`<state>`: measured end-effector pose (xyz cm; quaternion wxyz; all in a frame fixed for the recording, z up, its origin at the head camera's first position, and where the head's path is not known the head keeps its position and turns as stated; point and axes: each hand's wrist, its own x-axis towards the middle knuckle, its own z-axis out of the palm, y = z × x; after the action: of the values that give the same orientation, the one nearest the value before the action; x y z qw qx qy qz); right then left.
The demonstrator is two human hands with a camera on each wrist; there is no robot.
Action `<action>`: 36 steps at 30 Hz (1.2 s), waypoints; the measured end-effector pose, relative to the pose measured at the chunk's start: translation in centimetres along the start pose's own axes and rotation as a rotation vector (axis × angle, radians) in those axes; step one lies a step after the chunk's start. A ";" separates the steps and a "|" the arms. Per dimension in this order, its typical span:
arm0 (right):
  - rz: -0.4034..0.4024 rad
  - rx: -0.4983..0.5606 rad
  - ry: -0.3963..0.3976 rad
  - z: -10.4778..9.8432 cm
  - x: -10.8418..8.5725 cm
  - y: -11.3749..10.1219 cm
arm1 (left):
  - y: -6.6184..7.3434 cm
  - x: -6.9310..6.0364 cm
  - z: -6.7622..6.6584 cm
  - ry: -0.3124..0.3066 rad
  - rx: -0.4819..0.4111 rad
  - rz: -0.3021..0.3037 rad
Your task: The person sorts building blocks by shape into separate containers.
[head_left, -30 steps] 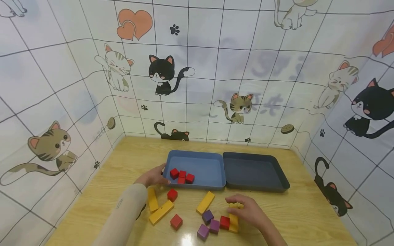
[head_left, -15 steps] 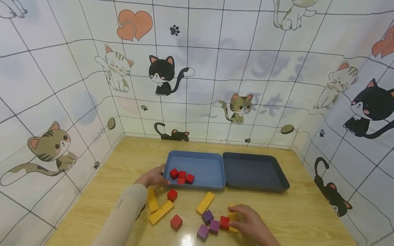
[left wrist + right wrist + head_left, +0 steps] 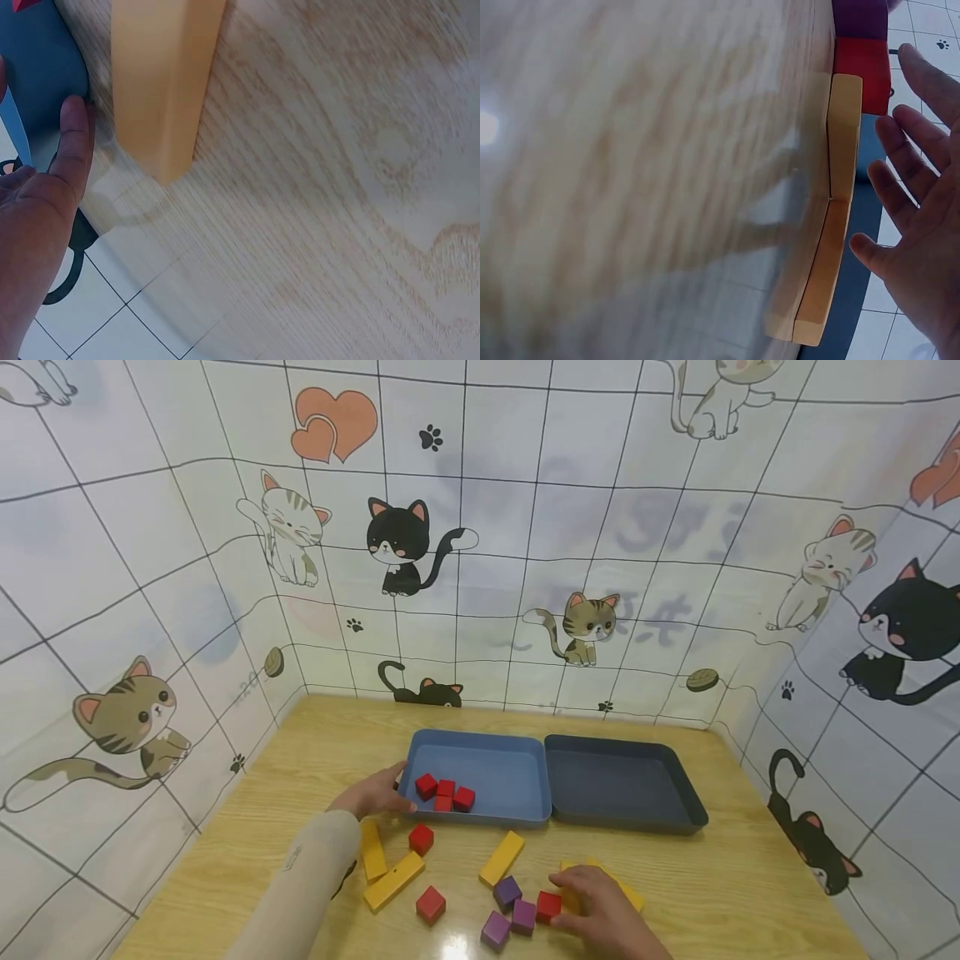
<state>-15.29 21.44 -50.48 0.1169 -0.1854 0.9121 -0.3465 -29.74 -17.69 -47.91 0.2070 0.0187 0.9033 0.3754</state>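
In the head view my left hand (image 3: 372, 793) rests against the left end of the blue tray (image 3: 510, 781), which holds several red cubes (image 3: 464, 799). The left wrist view shows a straight finger (image 3: 73, 139) lying along the tray wall, beside a yellow block (image 3: 154, 82). My right hand (image 3: 603, 914) hovers with spread, relaxed fingers over two yellow blocks (image 3: 626, 891), its fingertips near a red cube (image 3: 548, 907). Nothing is in the palm of the right hand (image 3: 922, 232) in its wrist view; the yellow blocks (image 3: 844, 139) lie end to end beside the red cube (image 3: 862, 71).
A dark grey tray (image 3: 626, 781) adjoins the blue tray's right side. Three purple cubes (image 3: 524, 917) lie left of the right hand. Another yellow block (image 3: 502, 858), two yellow blocks (image 3: 394, 882) and two red cubes (image 3: 431, 905) are on the table (image 3: 337, 727). Cat-patterned sheeting (image 3: 487, 568) surrounds the table.
My right hand has moved lower and nearer the red cube, uncovering a yellow block on its far right side. The left hand stays at the blue tray. The head view has shifted slightly.
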 end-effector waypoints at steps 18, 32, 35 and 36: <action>-0.034 -0.112 -0.025 -0.1 0.2 -0.1 | 0.2 -0.3 0.0 0.011 0.037 -0.003; 0.047 0.076 0.021 -0.8 0.2 -0.7 | 0.1 -0.2 0.1 0.011 0.033 -0.002; 0.029 0.094 0.074 -0.9 0.3 -0.8 | 0.1 -0.2 0.0 0.009 0.036 -0.005; 0.016 0.088 0.092 -1.0 0.3 -0.8 | 0.2 -0.2 0.0 0.009 0.037 -0.006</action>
<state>-15.70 21.34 -49.29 0.0854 -0.1566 0.9019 -0.3933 -29.54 -17.60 -47.74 0.2037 0.0180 0.9111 0.3578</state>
